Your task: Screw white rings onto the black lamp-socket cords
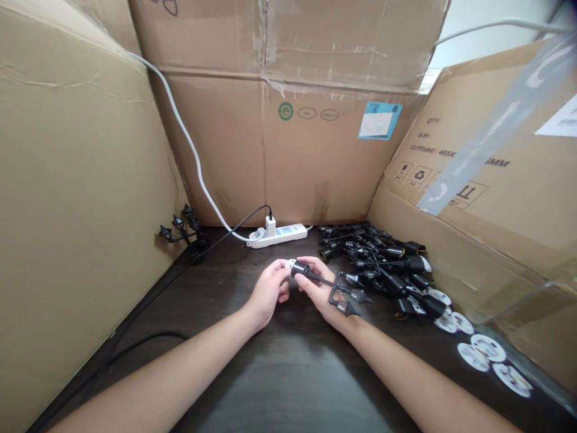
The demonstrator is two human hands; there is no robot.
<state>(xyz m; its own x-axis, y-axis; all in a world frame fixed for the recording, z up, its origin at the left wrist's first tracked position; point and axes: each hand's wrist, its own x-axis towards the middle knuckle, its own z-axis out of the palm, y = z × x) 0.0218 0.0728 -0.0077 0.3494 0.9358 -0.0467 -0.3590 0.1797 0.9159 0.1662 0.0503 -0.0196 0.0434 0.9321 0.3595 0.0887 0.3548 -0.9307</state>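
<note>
A small black model street lamp [301, 269] with several lantern heads lies across my right hand [319, 293], its heads pointing toward my right wrist. The fingers of that hand are wrapped round the lamp near its wide base. My left hand [269, 291] pinches a white round disc [290, 264] at the open end of the base. The disc touches the base, but I cannot tell whether it sits inside or against it. Just right of my hands lies a heap of similar black lamps [383, 264], some with yellow wire at their bases.
Loose white discs [488, 349] lie along the right side of the dark table [288, 385]. A white power strip [283, 235] with a plugged-in adapter [270, 226] is behind my hands. At the left stands another lamp [195, 243]. A black cable [157, 281] crosses the left side. Cardboard boxes [315, 162] surround the table.
</note>
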